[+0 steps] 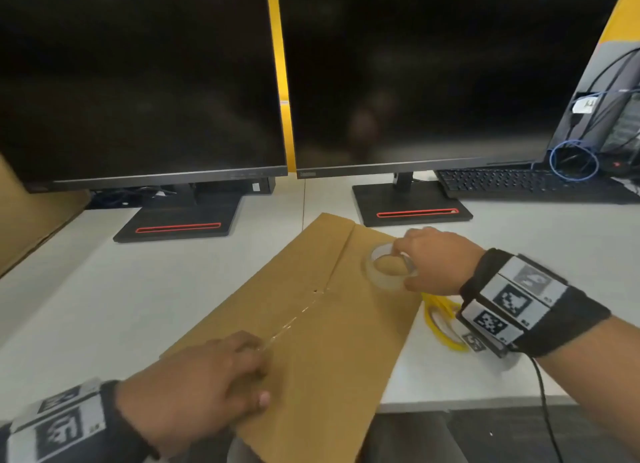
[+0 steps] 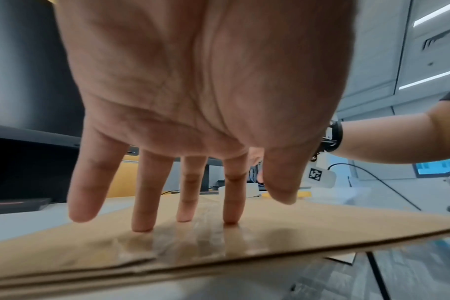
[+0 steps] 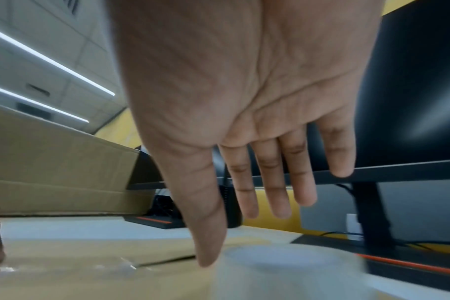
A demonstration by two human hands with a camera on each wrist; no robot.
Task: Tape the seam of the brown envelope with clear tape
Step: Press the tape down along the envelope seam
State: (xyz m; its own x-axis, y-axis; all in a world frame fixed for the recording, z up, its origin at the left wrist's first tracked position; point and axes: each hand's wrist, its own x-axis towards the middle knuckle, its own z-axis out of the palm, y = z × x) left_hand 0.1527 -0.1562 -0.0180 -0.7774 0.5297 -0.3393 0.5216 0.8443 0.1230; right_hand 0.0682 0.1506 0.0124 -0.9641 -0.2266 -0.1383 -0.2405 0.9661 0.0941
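On the white surface [image 1: 104,289], the left hand [image 1: 207,379] presses flat-fingered on the brown envelope [image 1: 311,324]; the right hand [image 1: 433,258] rests, fingers straight, on the tape roll [image 1: 388,266].

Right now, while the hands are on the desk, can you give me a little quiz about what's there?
1. True or false: the left hand presses straight fingers on the brown envelope.
2. The clear tape roll lies on: A the keyboard, B the envelope, C a monitor stand.
3. Fill in: the looped thing beside the envelope is coloured ____.

Key: 1 true; 2 B; 3 yellow.
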